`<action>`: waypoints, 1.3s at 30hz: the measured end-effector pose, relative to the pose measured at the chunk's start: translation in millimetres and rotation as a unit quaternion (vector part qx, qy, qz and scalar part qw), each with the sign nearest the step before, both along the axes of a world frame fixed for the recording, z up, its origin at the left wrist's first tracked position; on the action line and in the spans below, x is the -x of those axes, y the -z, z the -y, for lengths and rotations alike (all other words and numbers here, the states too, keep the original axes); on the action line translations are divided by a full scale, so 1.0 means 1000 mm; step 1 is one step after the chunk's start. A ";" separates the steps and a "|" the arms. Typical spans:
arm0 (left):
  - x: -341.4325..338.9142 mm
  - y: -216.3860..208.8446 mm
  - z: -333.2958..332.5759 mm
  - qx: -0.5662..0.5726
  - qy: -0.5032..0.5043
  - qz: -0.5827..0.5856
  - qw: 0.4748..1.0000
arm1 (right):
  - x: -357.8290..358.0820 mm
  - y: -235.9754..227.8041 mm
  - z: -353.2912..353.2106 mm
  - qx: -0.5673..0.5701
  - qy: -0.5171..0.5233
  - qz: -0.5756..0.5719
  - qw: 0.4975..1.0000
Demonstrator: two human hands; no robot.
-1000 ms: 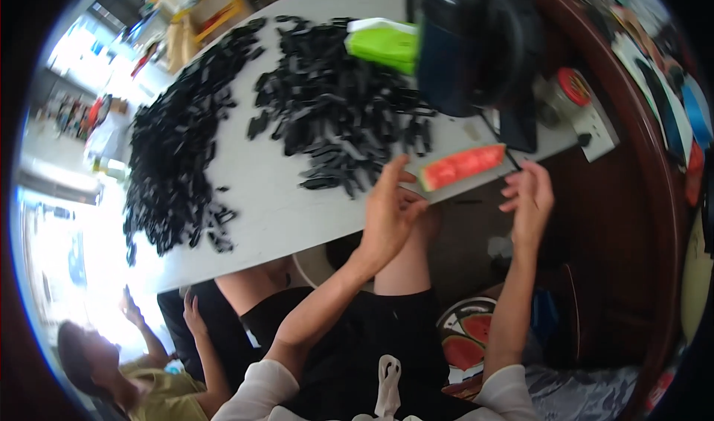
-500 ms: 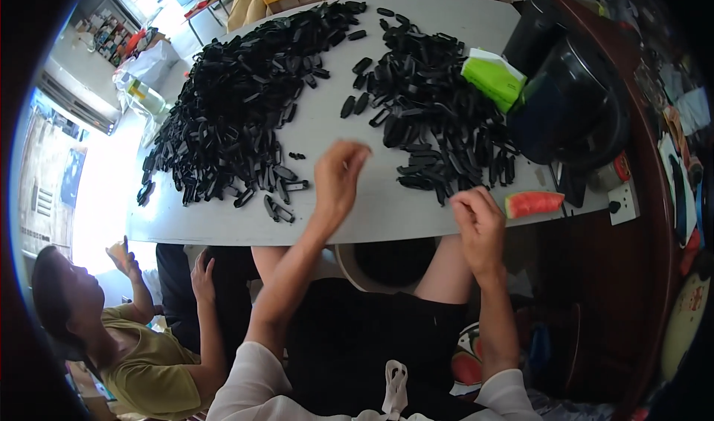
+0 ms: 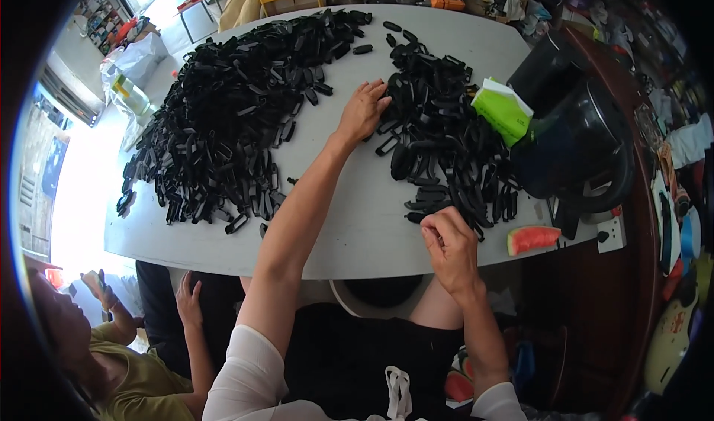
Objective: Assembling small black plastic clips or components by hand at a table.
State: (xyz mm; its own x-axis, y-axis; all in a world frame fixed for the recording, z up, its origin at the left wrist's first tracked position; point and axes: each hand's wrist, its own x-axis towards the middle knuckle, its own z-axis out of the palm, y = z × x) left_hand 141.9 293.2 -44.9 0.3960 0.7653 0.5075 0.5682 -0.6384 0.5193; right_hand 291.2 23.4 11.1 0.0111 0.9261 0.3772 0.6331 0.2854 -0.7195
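Small black oblong plastic pieces lie in two heaps on the table: a large left heap and a smaller right heap. My left hand reaches out to the left edge of the smaller heap, its fingers stretched and a little apart. Whatever lies beneath its palm is hidden. Closer to me, my right hand is closed, thumb against curled fingers, just below the lowest pieces of that heap. Anything inside its fingers is too hidden to make out.
A black kettle stands right of the smaller heap, beside a green-and-white packet. A watermelon slice rests near the table's right front edge, by a white power socket. Another person sits at my left.
My left hand has moved forward to the smaller heap, and its fingers have straightened. My right hand has shifted slightly left and toward me, still closed. The view has tilted a little.
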 end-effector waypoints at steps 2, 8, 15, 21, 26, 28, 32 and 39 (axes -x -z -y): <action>0.005 -0.003 0.016 0.003 0.004 0.005 1.000 | -0.001 0.002 0.003 0.001 -0.001 -0.002 1.000; 0.026 -0.003 0.088 0.020 0.008 -0.041 0.999 | 0.008 0.002 0.015 -0.010 -0.017 -0.008 1.000; 0.036 -0.013 0.170 0.056 0.023 -0.028 0.998 | 0.013 0.008 0.027 0.003 -0.025 -0.008 1.000; 0.058 -0.031 0.157 0.257 0.099 0.242 0.930 | 0.007 0.007 0.030 0.014 -0.018 -0.020 1.000; 0.063 -0.045 0.130 0.205 -0.037 0.178 0.962 | 0.002 0.010 0.022 -0.009 -0.006 -0.017 1.000; 0.054 -0.045 0.125 0.205 -0.062 -0.013 0.977 | 0.005 0.010 0.018 -0.014 -0.005 -0.015 1.000; 0.039 -0.030 0.117 0.152 -0.038 -0.096 0.983 | 0.009 0.008 0.014 -0.013 0.004 -0.007 1.000; 0.049 -0.027 0.115 0.204 -0.042 0.057 0.976 | 0.016 0.003 -0.001 -0.033 -0.003 0.005 0.999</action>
State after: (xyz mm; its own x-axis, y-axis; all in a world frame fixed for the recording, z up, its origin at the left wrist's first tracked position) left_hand 92.5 177.8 -18.3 0.2830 0.9399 0.1909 0.5335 -0.3197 0.7830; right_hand 275.1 24.6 8.5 0.0021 0.8993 0.4372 0.6388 0.3352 -0.6925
